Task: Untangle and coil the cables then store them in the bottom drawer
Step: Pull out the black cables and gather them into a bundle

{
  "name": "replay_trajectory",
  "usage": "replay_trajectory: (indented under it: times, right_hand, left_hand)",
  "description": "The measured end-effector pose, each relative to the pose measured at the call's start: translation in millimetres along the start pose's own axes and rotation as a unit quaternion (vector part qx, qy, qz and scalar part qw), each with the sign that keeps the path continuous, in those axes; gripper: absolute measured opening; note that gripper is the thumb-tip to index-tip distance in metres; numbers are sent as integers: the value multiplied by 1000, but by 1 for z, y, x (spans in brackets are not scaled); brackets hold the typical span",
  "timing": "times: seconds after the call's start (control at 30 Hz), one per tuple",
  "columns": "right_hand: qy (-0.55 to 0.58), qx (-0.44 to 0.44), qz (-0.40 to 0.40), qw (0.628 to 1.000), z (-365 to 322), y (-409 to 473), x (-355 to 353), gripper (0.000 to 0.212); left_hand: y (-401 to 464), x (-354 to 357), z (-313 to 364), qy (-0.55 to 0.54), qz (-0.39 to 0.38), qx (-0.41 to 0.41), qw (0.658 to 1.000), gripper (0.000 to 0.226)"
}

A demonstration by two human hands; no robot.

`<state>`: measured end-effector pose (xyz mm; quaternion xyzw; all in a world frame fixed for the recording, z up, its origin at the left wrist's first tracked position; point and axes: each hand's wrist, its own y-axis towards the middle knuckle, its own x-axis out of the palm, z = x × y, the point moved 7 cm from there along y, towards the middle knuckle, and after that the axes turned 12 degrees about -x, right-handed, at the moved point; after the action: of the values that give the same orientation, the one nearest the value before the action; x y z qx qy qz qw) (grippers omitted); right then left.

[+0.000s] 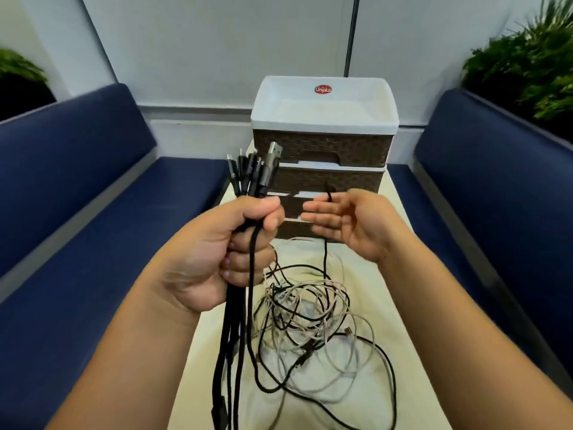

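Cables (310,321) lie in a loose black-and-white tangle on the tabletop (381,293), nearest the viewer and below both hands. The left hand (235,243) is clenched round a bundle of black cables (248,178), plugs pointing up and tails hanging straight down into the tangle. Just to its right, the right hand (347,218) is held loosely, one thin black cable end (329,195) between its fingers, running down to the heap. Beyond them stands the drawer unit (322,150); its bottom drawer is mostly hidden behind the hands.

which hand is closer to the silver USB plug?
Left. The left hand grips the cable bundle just below the silver USB plug; the right hand is off to its right, lower.
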<state>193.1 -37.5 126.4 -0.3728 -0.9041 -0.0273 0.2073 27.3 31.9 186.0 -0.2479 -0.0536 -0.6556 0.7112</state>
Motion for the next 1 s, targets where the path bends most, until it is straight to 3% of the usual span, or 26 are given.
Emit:
replay_trajectory:
  times: [0.13,0.27,0.43,0.5,0.57,0.67,0.87,1.0]
  right_hand:
    - [-158,-146,-83,973,-66,-11,15,24]
    - [-213,-306,-55,926,-118,-17,28,24]
    - [-259,-556,-70,786,-176,-52,59,15]
    - [-312,-607,-52,729,-187,-65,69,15]
    - [-350,-610,-40,710,-188,-69,75,15]
    - [-352,-576,-35,737,-178,-67,74,17]
    - [-249,-419,-83,869,-125,-60,43,26]
    - [-160,-259,-93,948,-60,-68,4,60]
  left_hand:
    - [-13,-7,11,-21,21,41,999,21]
    - [-16,-13,12,-49,27,57,997,20]
    - [-14,-16,12,-45,28,73,996,22]
    - [-13,-18,12,-50,31,77,995,23]
    - [-12,-21,13,-58,42,81,994,23]
    - [-11,-30,13,-66,79,87,991,21]
    - [-9,-47,0,-68,110,55,990,23]
    - [-8,-55,-12,-51,110,22,992,21]
